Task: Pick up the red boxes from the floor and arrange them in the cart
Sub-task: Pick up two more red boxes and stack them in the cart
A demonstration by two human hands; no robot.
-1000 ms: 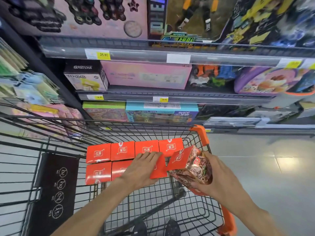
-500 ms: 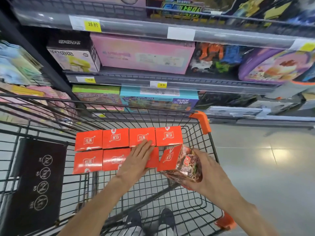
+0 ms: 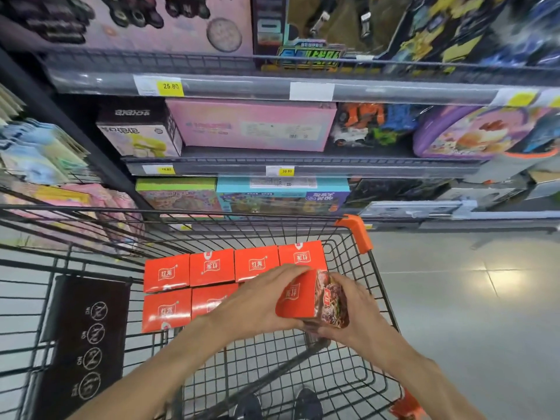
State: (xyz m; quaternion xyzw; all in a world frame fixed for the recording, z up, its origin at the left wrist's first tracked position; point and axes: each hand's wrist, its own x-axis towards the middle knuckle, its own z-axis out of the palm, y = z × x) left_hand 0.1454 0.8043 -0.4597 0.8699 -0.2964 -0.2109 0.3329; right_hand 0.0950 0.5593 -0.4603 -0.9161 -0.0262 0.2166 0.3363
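Boxes already fill most of the far end of the cart (image 3: pixel 378 286): a back row of four red boxes (image 3: pixel 212 268) stands beyond the hands, and in front of it a second row shows two more to the left of the left hand (image 3: pixel 257 304), with whatever lies directly under that hand hidden by it. One further red box (image 3: pixel 298 298) is up in the air, tilted, its printed food side turned toward the right hand (image 3: pixel 348 307). Both hands are closed on it, the left across its red top and near side, the right wrapped around its patterned face from below.

Judging from this, the job is well advanced but not finished: the held box has yet to be set down, and the natural slot seems to be the right end of the second row, just below and beyond the hands. How many boxes remain on the floor cannot be told (only bare tile shows to the right of the right hand).

Room is tight on one side. The cart's right wire wall and its orange corner guard (image 3: pixel 354 234) stand just beyond the right hand, so the box likely has to drop in squarely. Nearer the person than the hands, the wire floor lies open. A black warning panel (image 3: pixel 88 338) hangs well to the left of the left hand.
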